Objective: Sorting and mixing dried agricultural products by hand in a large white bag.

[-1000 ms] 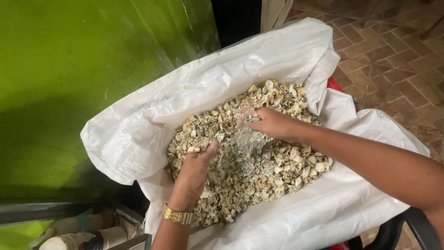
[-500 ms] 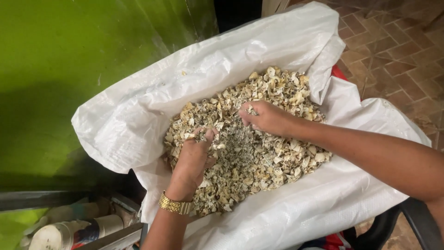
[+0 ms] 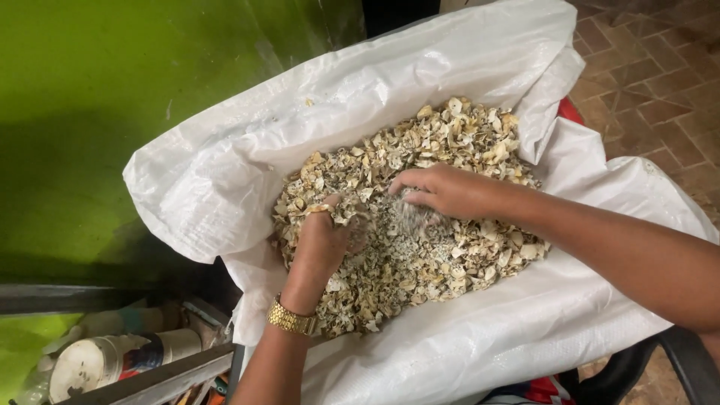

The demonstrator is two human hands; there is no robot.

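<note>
Green wall [image 3: 112, 112]: fills the left side, with the sack's rolled rim against it.
Pale cylinder [image 3: 112, 360]: lies on its side at the lower left, beside a dark bar [image 3: 150, 379].
White woven sack [image 3: 247, 172]: open wide, its mouth folded back, holding the flakes.
Left hand [image 3: 321, 241]: gold watch [image 3: 291, 319] at the wrist; fingers curled shut around a fistful of flakes, knuckles up, resting in the heap's left part.
Beige flakes [image 3: 457, 127]: dry, broken, shell-like pieces filling the middle of the sack.
Right hand [image 3: 442, 191]: palm down on the heap's centre, fingers bent loosely, tips pressed into grey crumbs, half closed.
Brick floor [image 3: 660, 82]: reddish, at the upper right.
</note>
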